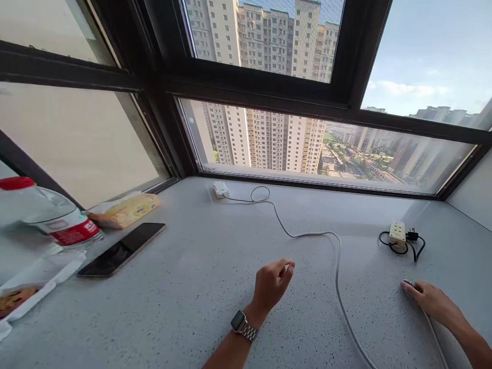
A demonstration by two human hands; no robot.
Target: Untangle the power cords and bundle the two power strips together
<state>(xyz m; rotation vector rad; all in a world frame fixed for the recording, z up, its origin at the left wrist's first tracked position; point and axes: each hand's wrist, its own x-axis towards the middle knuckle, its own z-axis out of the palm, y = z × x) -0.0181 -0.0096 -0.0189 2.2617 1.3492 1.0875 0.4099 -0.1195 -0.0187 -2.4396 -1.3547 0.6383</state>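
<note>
Speckled counter: a pale surface (180, 297) with the beige socket block (397, 233) on it; places below are told from that block.
Beige block: its black cord (419, 252) loops to both sides, and a black plug (412, 235) lies just beside it on the right.
White cable: it starts at a white adapter (220, 189), well to the left of the beige block and farther back, makes 1 small loop, then winds forward on the block's left and leaves the view at the bottom.
Right hand: nearer the viewer than the beige block and slightly to its right, this hand (434, 303) is closed from above around a grey cable end (408, 282); a light cable runs from under it to the bottom edge. Whether this joins the white cable, I cannot tell.
Left hand: well left of the beige block and nearer the viewer, it (272, 284) is loosely curled, thumb close to the bent index finger; what the palm may hold, I cannot tell. A watch (243, 324) with a metal band circles the wrist.
Far-left things: far to the left of the beige block are a dark phone (121, 250), a yellow-and-white packet (130, 209) and a red-capped bottle (73, 228).
Window: dark frames (265, 86) rise behind the beige block.
</note>
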